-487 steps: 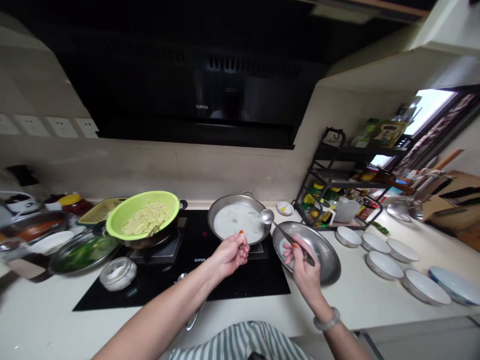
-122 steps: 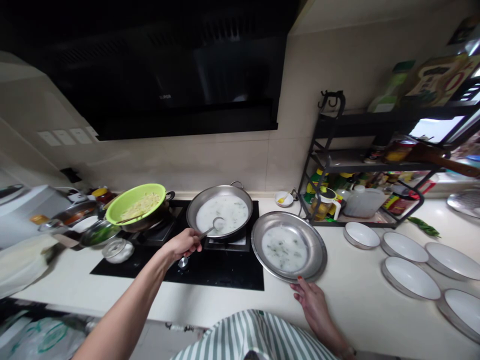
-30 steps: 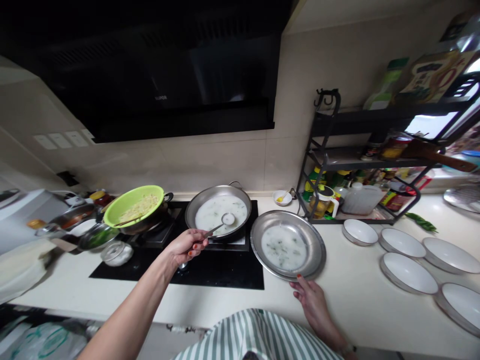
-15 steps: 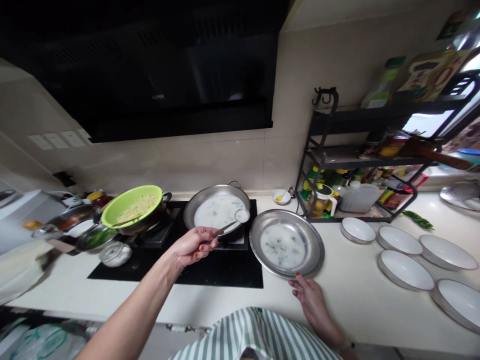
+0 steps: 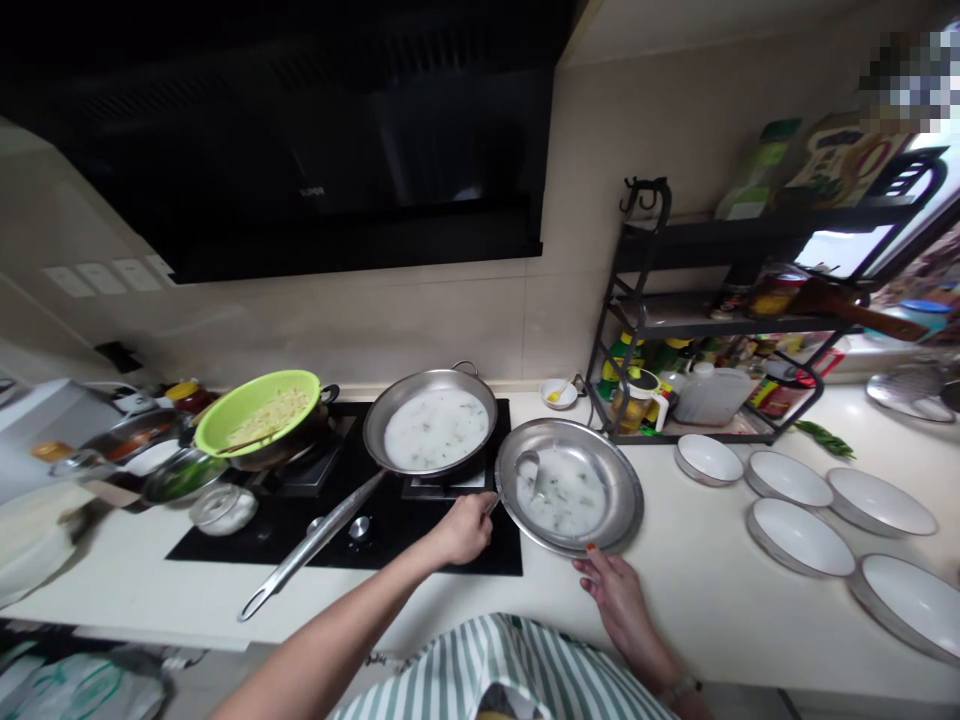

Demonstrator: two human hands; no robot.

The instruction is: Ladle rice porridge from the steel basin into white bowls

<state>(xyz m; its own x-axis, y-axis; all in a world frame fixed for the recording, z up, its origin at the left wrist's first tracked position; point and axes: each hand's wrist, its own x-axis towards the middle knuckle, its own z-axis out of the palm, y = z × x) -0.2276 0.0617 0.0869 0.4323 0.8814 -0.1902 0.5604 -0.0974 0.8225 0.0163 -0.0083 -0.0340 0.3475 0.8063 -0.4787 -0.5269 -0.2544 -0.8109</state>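
Observation:
My left hand (image 5: 466, 527) is closed round the handle of a metal ladle (image 5: 528, 466), whose bowl is inside a steel basin (image 5: 625, 482) on the counter right of the stove. White liquid (image 5: 574, 497) with green bits lies in the basin. At the basin's near rim, my right hand (image 5: 616, 595) grips the edge, thumb on top and the other fingers curled below. A steel frying pan (image 5: 373, 425) on the right burner holds similar white liquid. Its long handle (image 5: 315, 548) slants toward the counter's front edge.
Several white bowls (image 5: 801, 535) stand on the right. A black rack (image 5: 637, 318) of bottles and jars is behind them. On the left are a green colander (image 5: 212, 432) over a pot, a glass jar (image 5: 223, 510) and metal bowls. A range hood (image 5: 360, 150) hangs overhead.
My left hand has moved right and down, taking the ladle from over the frying pan into the basin. The pan's handle now shows. My right hand stays at the basin's rim.

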